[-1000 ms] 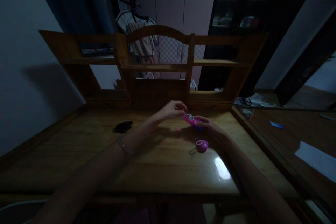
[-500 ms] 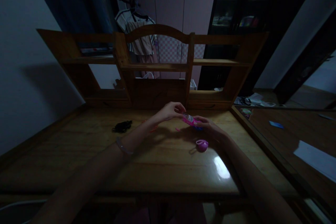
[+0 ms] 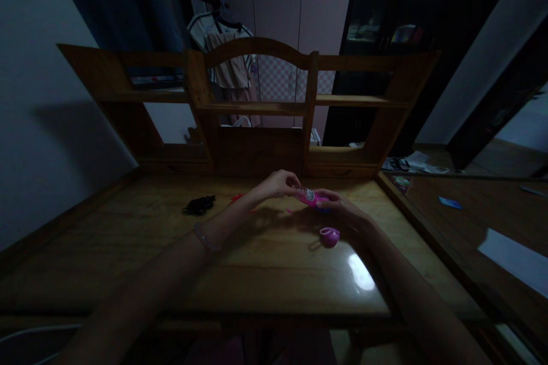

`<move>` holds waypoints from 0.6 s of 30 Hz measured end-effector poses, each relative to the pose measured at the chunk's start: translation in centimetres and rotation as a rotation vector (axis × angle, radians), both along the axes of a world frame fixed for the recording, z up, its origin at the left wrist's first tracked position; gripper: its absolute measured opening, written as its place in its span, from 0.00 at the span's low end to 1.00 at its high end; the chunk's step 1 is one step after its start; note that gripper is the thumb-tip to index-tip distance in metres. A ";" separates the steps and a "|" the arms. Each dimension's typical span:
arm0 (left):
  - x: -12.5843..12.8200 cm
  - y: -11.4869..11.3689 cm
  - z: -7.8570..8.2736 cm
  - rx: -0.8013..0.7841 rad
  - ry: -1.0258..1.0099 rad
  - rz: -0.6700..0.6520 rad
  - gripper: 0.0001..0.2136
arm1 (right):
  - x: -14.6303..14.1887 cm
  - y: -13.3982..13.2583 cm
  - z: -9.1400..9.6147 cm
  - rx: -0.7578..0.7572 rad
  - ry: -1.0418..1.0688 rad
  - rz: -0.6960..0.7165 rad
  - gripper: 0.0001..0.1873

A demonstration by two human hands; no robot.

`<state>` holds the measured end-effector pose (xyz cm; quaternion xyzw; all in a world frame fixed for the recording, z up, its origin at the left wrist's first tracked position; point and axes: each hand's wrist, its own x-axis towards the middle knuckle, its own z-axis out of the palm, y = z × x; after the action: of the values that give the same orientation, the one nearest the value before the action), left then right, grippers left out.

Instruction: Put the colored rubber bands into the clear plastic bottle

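Observation:
A small pink object with a pale patterned patch (image 3: 309,196) is held over the far middle of the desk; its exact kind does not show in this dim light. My right hand (image 3: 341,205) is closed around its right end, and something blue (image 3: 324,209) shows beneath the fingers. At the other end, the fingertips of my left hand (image 3: 280,183) are pinched against the object's tip. A round purple thing with a loop (image 3: 330,237) lies nearer to me, below my right hand. One small pink piece (image 3: 290,210) rests on the wood between the hands.
Black cords in a bundle (image 3: 199,205) lie to the left, and red pieces (image 3: 237,197) are partly behind my left forearm. A wooden shelf unit (image 3: 252,108) stands along the desk's back edge. At right, another surface (image 3: 454,222) carries a blue card and white paper.
My left hand has dropped slightly and moved a little to the right at the pink object's end. The object lies a little flatter, and more of the red pieces shows.

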<state>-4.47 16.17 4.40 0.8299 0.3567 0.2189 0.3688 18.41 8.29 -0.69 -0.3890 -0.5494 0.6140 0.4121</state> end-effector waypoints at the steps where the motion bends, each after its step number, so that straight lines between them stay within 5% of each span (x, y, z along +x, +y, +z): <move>1: 0.1 -0.2 0.0 -0.008 0.011 0.009 0.12 | -0.1 -0.1 0.1 -0.003 0.003 0.006 0.22; 11: 0.7 -0.3 -0.8 0.024 -0.073 0.135 0.11 | 0.6 0.8 -0.4 0.047 0.000 -0.098 0.21; 18: -0.5 -0.5 -5.2 0.130 0.063 0.144 0.05 | 1.2 1.4 -0.7 0.094 0.003 -0.248 0.19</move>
<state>-5.01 15.70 -0.82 0.8309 0.4117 0.2414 0.2860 19.57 9.74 -1.35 -0.4333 -0.5246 0.5324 0.5035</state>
